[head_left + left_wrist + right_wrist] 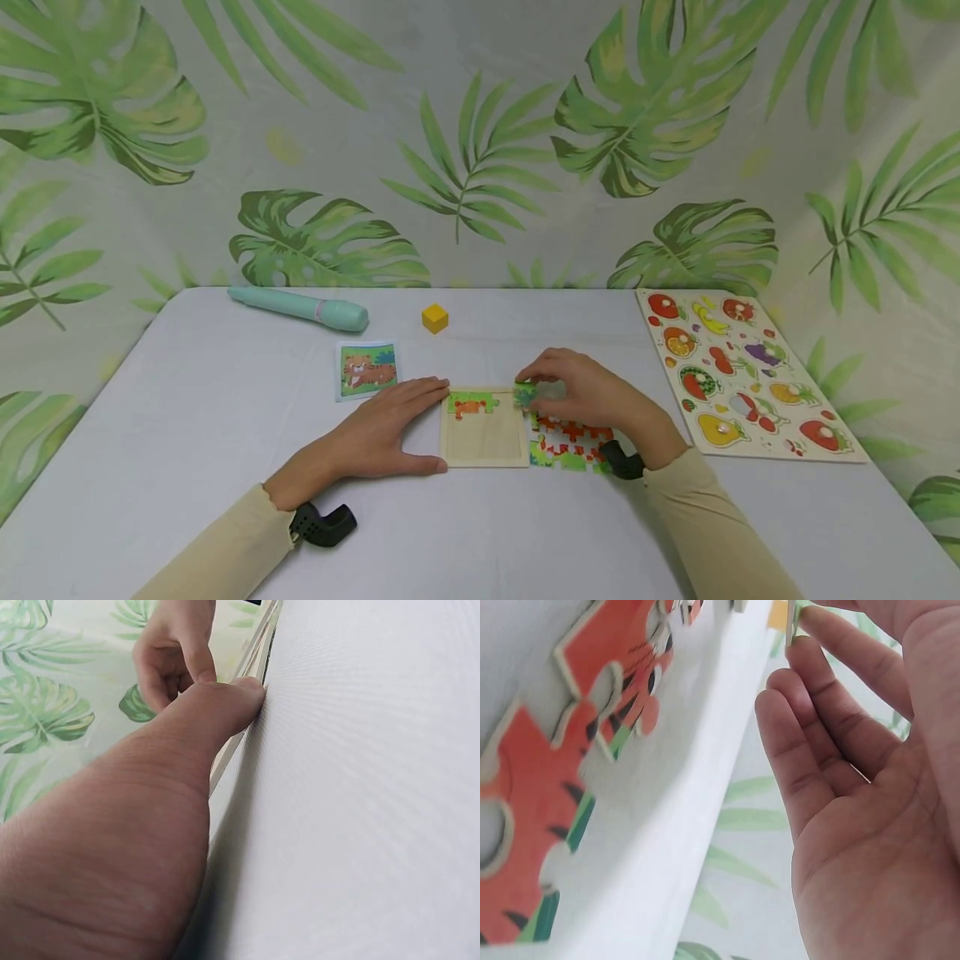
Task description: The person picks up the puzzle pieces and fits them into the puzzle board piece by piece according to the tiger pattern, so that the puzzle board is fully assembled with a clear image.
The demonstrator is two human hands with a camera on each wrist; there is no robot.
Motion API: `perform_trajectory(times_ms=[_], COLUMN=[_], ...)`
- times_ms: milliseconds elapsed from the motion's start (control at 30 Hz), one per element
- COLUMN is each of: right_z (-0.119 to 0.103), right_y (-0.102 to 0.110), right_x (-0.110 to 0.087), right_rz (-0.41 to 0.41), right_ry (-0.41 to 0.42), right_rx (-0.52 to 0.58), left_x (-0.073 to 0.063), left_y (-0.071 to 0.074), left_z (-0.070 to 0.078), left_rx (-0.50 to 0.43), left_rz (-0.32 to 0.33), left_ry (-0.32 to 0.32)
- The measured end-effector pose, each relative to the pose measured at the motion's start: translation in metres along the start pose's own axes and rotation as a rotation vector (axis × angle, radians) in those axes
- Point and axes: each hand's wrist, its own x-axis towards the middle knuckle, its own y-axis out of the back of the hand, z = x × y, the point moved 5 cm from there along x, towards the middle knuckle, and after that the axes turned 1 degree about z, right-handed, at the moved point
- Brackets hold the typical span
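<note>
Left hand (386, 425): lies flat on the desk (187, 433), fingers straight, their tips and the thumb against the left edge of the tray (483, 437).
Right hand (592, 392): fingers curled, pinching a green piece (524, 393) at the tray's upper right corner.
Tray: wooden, just in front of the person, between the two hands; one piece (471, 404), green and orange, sits in its upper left.
Loose pieces (570, 443): orange, red and green, heaped on the desk just right of the tray, under the right wrist.
Picture card (367, 369): shows a tiger, lies behind the left hand.
Pen (300, 307): teal, near the desk's far edge, to the left.
Cube (434, 317): yellow, right of the pen.
Fruit board (738, 375): lies along the right side of the desk, well apart from the tray.
</note>
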Motion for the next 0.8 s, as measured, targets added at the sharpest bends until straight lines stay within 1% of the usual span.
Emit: perform_trajectory(times_ms=[167, 300, 500, 633, 700, 800], right_z=[0.0, -0.001, -0.007, -0.01, -0.01, -0.01], right_y=[-0.004, -0.003, 0.005, 0.01, 0.011, 0.009], right_x=[-0.001, 0.0, 0.006, 0.01, 0.011, 0.012], right_rz=[-0.016, -0.024, -0.044, -0.034, -0.029, -0.04], right_ry=[-0.019, -0.032, 0.003, 0.013, 0.012, 0.012], right_rx=[0.006, 0.01, 0.044, 0.06, 0.072, 0.078], left_x=[0.001, 0.002, 0.002, 0.003, 0.003, 0.002], left_y=[-0.003, -0.005, -0.005, -0.004, -0.003, -0.002], left_z=[0.001, 0.001, 0.0, -0.001, -0.002, -0.003], left_rx=[-0.008, -0.014, -0.012, -0.002, -0.003, -0.008], left_rz=[-0.013, -0.019, -0.026, -0.016, -0.008, -0.01], left_ry=[0.002, 0.006, 0.018, 0.013, 0.009, 0.019])
